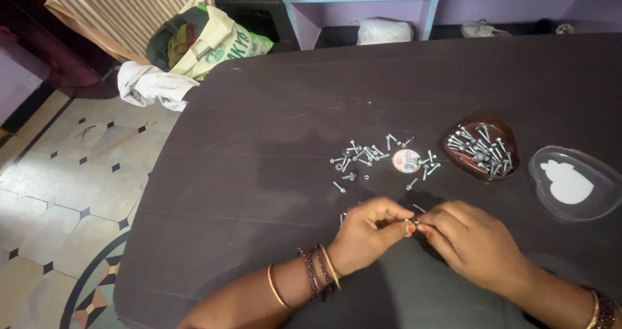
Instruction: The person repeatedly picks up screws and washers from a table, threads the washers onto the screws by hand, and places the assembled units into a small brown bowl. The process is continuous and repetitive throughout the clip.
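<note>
Both wrists sit closest to my view, ringed with bangles, and from them my left hand (369, 228) and right hand (470, 241) meet over the dark table (259, 193). Left fingers are curled shut, pinching a small bolt (411, 223) at their tips; right fingers close on the same piece from the other side, so the two hands touch at that point. I judge this two-sided pinch suits something so tiny, since one hand steadies while the other can turn; whether a nut is on it I cannot tell. Just beyond my knuckles lies a loose scatter of bolts and nuts (366, 155), spread flat so single pieces can be picked out, with a small round white cap (406, 160) among them. To the right of that a brown heart-shaped dish (481, 147) holds a heap of more bolts, kept within easy reach. Its clear lid (573, 183) lies apart, further right, near the table edge
</note>
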